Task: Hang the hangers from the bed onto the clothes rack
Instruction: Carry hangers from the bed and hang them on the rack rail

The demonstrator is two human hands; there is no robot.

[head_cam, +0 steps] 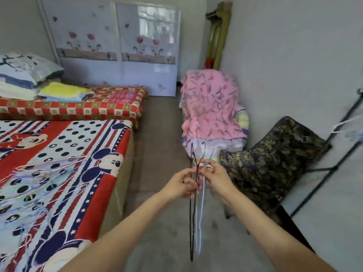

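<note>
Sorting hangers mid-room, between bed (59, 173) and rack

Left hand (181, 185) pinches the dark hangers (193, 203), right hand (216, 176) pinches the blue hanger (202, 203), probably separating them; clothes rack (337, 130) stands well right.

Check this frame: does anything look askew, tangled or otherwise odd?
Mildly. Both hands, left hand and right hand, hold a black hanger and a light blue hanger edge-on, close together. Loose hangers lie scattered on the bed.
</note>
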